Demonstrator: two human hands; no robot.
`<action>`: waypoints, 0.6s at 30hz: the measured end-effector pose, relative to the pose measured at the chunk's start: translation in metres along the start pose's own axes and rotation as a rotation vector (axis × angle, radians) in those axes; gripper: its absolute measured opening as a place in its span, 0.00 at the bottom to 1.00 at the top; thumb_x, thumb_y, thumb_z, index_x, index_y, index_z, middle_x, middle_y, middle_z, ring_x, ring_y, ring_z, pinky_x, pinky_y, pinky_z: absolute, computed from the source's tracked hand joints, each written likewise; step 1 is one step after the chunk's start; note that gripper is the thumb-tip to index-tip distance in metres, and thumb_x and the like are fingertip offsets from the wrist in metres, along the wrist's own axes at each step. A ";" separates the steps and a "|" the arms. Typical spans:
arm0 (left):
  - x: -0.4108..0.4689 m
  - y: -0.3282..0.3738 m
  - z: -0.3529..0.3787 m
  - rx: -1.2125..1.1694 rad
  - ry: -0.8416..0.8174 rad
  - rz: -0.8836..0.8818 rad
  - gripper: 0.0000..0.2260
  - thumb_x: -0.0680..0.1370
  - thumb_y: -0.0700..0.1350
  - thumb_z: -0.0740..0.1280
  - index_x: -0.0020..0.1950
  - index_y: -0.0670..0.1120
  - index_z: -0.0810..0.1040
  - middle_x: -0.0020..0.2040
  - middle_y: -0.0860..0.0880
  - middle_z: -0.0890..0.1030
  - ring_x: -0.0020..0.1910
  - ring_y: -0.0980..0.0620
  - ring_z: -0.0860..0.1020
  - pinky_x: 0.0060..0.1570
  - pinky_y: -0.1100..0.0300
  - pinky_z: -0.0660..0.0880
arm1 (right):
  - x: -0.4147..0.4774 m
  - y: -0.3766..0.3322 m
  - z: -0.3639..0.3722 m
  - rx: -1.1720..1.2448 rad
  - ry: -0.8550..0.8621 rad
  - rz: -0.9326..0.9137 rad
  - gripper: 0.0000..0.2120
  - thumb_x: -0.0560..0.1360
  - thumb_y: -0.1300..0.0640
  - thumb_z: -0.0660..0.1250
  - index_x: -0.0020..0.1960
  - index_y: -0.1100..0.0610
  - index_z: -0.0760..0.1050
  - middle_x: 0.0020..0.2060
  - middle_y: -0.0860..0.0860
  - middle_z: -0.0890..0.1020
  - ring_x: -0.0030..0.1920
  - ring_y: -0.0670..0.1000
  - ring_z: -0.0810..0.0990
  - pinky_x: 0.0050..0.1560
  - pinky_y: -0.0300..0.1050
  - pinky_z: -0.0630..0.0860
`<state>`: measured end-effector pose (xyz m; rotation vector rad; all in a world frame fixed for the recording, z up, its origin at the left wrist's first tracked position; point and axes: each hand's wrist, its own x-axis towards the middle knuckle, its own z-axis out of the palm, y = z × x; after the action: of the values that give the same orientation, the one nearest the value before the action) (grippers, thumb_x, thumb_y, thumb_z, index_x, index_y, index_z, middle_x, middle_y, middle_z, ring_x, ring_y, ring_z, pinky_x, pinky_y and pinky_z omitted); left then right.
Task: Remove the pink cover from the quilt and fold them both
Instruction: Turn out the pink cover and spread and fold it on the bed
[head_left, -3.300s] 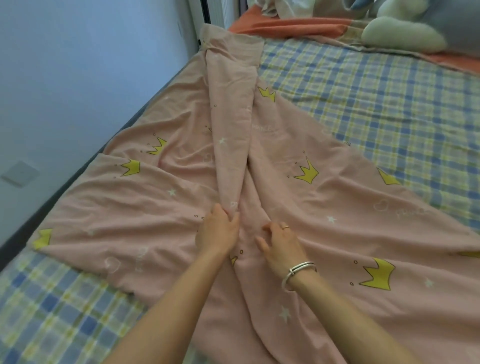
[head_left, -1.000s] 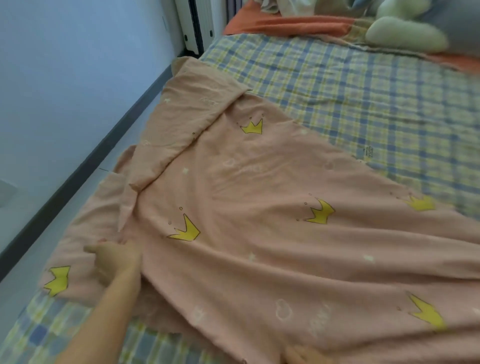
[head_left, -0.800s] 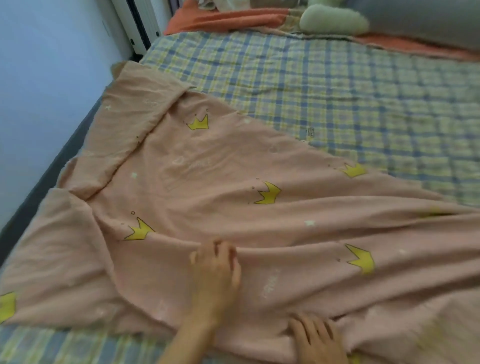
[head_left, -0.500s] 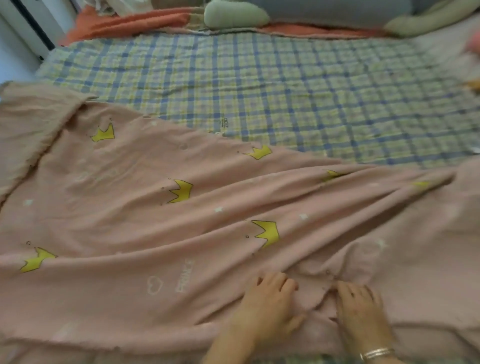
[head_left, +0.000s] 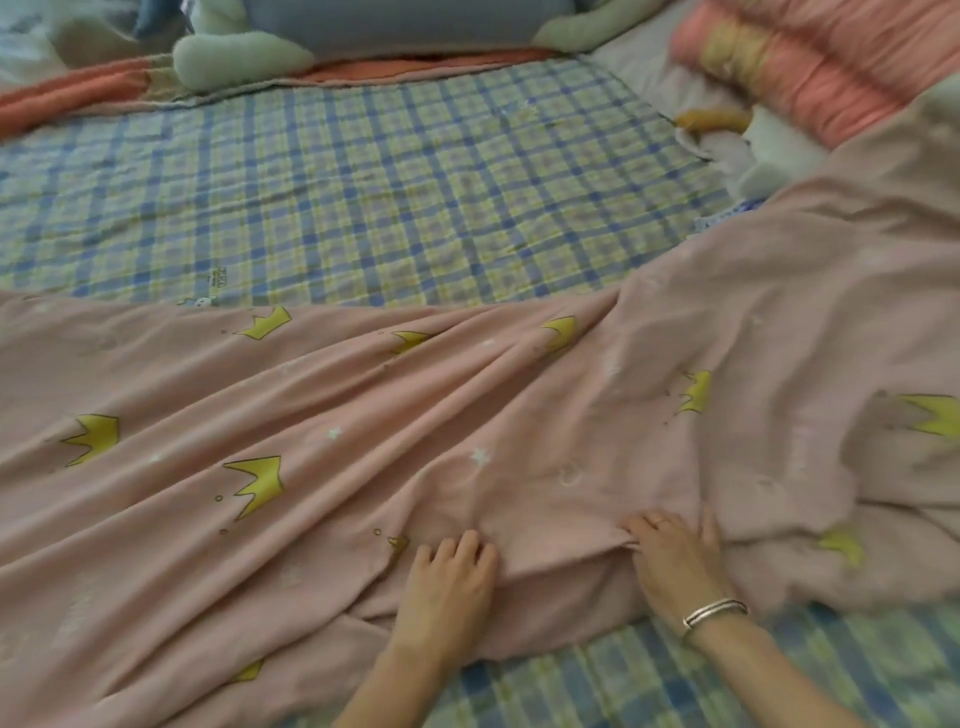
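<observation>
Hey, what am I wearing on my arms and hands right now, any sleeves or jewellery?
No sleeves show on either arm. The right hand has thin silver bangles at the wrist and a ring on one finger. The left hand wears nothing visible.

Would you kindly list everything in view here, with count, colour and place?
pink cover: one, pink with yellow crowns, rumpled across the near bed.
plaid sheet: one, blue and yellow, beneath it, bare beyond.
orange blanket: one, orange, far left edge.
plush toy: one, grey-blue and pale green, far edge, cropped.
striped bedding: one roll, pink and yellow, far right.
bracelet: one or two bands, silver, right wrist.
left hand: one, on the cover's near edge, fingers bent, grip unclear.
right hand: one, pinching a fold of the cover.
</observation>
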<state>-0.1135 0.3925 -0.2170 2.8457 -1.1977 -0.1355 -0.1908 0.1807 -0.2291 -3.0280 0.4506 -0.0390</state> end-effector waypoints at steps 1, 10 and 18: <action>0.008 0.011 -0.004 -0.009 0.017 0.027 0.09 0.62 0.45 0.54 0.28 0.49 0.74 0.27 0.51 0.73 0.23 0.51 0.74 0.25 0.62 0.67 | 0.004 0.009 -0.004 0.035 0.043 -0.026 0.14 0.62 0.55 0.53 0.34 0.52 0.78 0.27 0.48 0.80 0.30 0.47 0.80 0.45 0.50 0.62; 0.025 0.076 -0.028 -0.114 -0.515 0.133 0.14 0.77 0.49 0.56 0.60 0.46 0.72 0.56 0.43 0.79 0.55 0.43 0.77 0.49 0.55 0.71 | -0.031 0.064 -0.047 0.180 -0.263 -0.157 0.31 0.74 0.32 0.35 0.44 0.50 0.70 0.29 0.47 0.81 0.30 0.48 0.81 0.24 0.40 0.68; 0.073 0.118 -0.011 -0.171 -0.271 0.186 0.33 0.55 0.68 0.60 0.52 0.48 0.70 0.42 0.54 0.77 0.40 0.55 0.74 0.29 0.63 0.72 | -0.020 0.109 -0.037 0.747 -0.177 0.837 0.07 0.75 0.55 0.66 0.49 0.58 0.72 0.47 0.56 0.80 0.54 0.57 0.78 0.48 0.44 0.68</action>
<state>-0.1460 0.2579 -0.2009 2.6131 -1.4132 -0.6000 -0.2428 0.0797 -0.2014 -1.9260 1.2847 0.0911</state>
